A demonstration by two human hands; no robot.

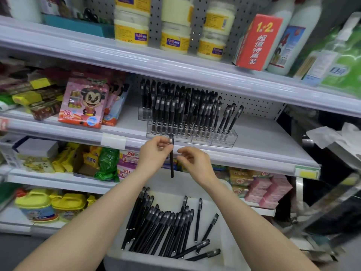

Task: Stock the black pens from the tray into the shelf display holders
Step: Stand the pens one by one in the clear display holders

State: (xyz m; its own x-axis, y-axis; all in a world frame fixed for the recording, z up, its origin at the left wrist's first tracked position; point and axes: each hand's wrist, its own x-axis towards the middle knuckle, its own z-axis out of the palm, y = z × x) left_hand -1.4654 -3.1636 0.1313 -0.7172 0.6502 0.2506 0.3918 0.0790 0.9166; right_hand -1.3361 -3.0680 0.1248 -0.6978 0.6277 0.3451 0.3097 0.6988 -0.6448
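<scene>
My left hand (154, 153) pinches one black pen (172, 165) near its cap, and the pen hangs upright in front of the shelf edge. My right hand (193, 163) hovers just right of that pen with loosely curled fingers, holding nothing. Below both hands a white tray (226, 241) holds several black pens (164, 229) lying loose. On the middle shelf, clear display holders (224, 139) carry several upright black pens (181, 110); the slots at the right end stand empty.
A cartoon-printed pink pack (84, 102) and snack packs sit left of the holders. Jars (175, 38) and bottles fill the shelf above. Soap and snack packs line the shelves below. Bare shelf surface (269, 141) lies right of the holders.
</scene>
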